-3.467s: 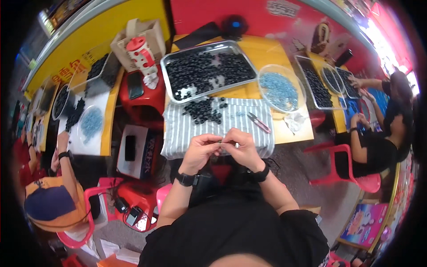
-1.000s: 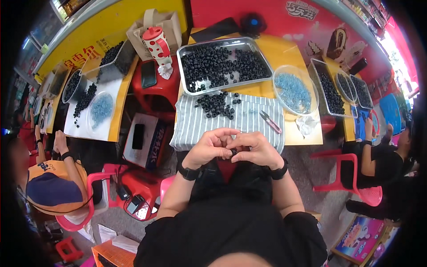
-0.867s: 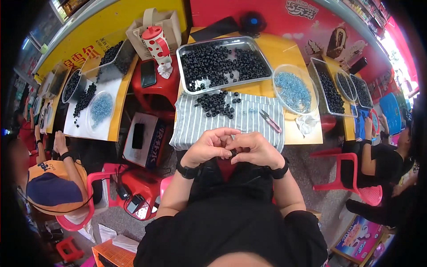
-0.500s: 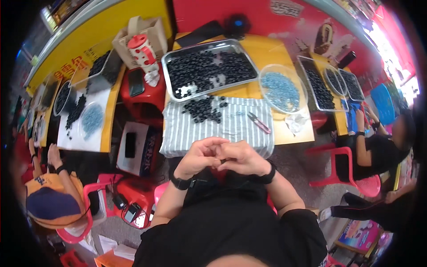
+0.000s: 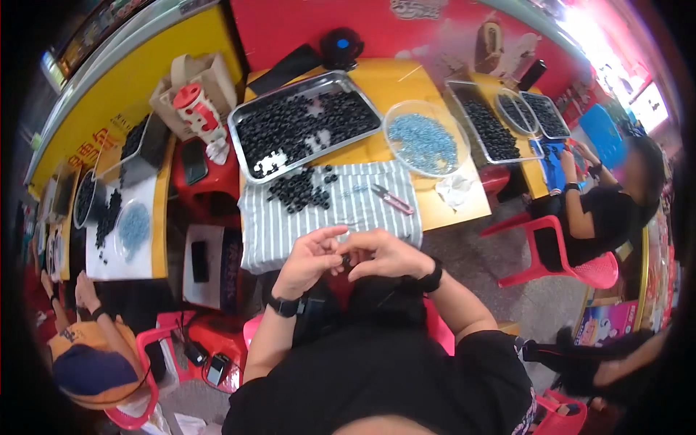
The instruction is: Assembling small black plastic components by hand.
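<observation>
Above my lap, in front of the table's near edge, my left hand (image 5: 308,262) and my right hand (image 5: 391,255) meet at the fingertips. A small black piece (image 5: 346,259) is pinched between them, and its fine shape is too small to tell. Just beyond lies a grey-and-white striped cloth (image 5: 290,239). On the cloth rests a loose heap of small black parts (image 5: 299,194), with a few thin bluish pieces (image 5: 355,190) and pink-handled snips (image 5: 392,199) to its right.
Behind the cloth stands a metal tray (image 5: 362,135) of black parts. A clear round tub (image 5: 464,148) of bluish pieces sits to its right, near crumpled tissue (image 5: 454,190). People work at side tables. A red stool (image 5: 210,192) with a phone is at left.
My fingers have opened slightly, and the black piece between them now shows more clearly. The view has shifted, moving the table leftward in the picture.
</observation>
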